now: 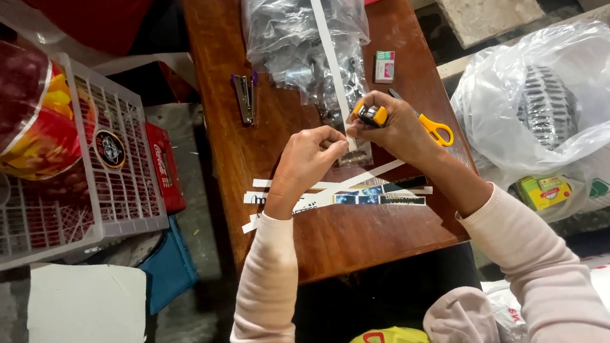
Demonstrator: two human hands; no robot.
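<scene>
L hand (309,158): my fingers pinched shut on lower end of long white paper strip (328,50), w/ R thumb right beside.
R hand (392,127): closed round small yellow-black cutter (372,115), tip at the strip.
Strip: runs up over clear plastic bag (283,24) on wooden table (342,242).
Near wrists: cut paper strips (337,194) lying flat.
Others: yellow-handled scissors (434,129) just R of R hand; stapler (245,97) to L, apart; small box (384,66).
</scene>
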